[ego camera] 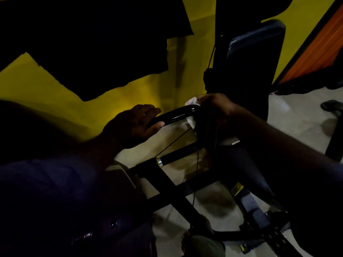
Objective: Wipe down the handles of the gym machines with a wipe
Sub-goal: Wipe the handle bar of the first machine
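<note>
A glossy black curved handle bar point(178, 115) of a gym machine runs across the middle of the dim head view. My left hand point(135, 123) is wrapped around its left part, fingers over the top and thumb underneath. My right hand point(215, 106) grips the bar's right bend with a white wipe point(191, 112) bunched between the fingers and the metal. Bits of the wipe stick out above and below the bar. A second black grip with a silver collar point(160, 162) lies lower down.
A dark padded backrest point(254, 58) rises behind my right hand. Black frame tubes point(178, 195) and a thin cable point(174, 141) cross over the pale floor point(297, 117). A yellow wall point(46, 89) with black shapes stands at the left, an orange panel point(319, 47) at the upper right.
</note>
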`<state>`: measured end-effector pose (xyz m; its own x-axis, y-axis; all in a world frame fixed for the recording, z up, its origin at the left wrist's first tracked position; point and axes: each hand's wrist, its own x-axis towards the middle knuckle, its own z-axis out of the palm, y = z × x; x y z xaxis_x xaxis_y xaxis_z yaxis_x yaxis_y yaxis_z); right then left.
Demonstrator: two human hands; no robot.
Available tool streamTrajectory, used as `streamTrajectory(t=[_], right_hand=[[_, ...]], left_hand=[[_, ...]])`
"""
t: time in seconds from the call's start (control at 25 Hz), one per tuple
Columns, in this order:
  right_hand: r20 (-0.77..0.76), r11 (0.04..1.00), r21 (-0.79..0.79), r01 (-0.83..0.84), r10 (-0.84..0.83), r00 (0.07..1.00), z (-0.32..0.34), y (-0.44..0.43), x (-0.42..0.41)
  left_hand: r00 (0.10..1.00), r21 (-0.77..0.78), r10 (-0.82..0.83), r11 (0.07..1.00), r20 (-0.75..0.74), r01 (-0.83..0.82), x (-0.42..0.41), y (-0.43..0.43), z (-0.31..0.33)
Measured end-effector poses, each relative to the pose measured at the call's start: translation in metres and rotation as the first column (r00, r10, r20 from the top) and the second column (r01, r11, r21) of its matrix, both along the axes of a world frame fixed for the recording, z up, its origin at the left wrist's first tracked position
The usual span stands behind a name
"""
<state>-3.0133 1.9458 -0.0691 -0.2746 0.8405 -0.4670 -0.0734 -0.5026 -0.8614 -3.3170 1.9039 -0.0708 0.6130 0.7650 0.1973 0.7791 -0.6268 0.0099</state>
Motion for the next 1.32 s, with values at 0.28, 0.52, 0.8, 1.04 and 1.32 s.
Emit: streamTrajectory(t=[0.28, 0.52, 0.8, 1.04, 1.32], right_hand=[[-0.004, 0.993, -0.057, 0.102, -0.103, 0.995, -0.027, -0.031, -0.012], [0.167, 0.857, 0.17, 0.487, -0.512, 0.843, -0.079, -0.094, -0.023], [0.287, 0.359, 0.932, -0.052, -0.642, 0.711, -0.05, -0.102, -0.014], [0.697, 0.259, 0.681, -0.685, -0.515, 0.498, -0.092, -0.094, 0.003], [0.642, 0.799, 0.599, 0.045, -0.513, 0.569, -0.121, -0.149, -0.075]], left_hand=[[0.998, -0.013, 0.053, 0.999, 0.021, -0.053, 0.002, -0.001, 0.0], [0.994, -0.049, 0.102, 0.994, 0.03, -0.101, 0.003, 0.001, 0.0], [0.995, -0.068, 0.101, 0.993, 0.022, -0.1, 0.003, 0.0, 0.0], [0.995, -0.04, 0.101, 0.994, 0.011, -0.101, 0.004, 0.001, 0.002], [0.993, -0.135, 0.121, 0.984, 0.004, -0.119, 0.006, -0.002, 0.008]])
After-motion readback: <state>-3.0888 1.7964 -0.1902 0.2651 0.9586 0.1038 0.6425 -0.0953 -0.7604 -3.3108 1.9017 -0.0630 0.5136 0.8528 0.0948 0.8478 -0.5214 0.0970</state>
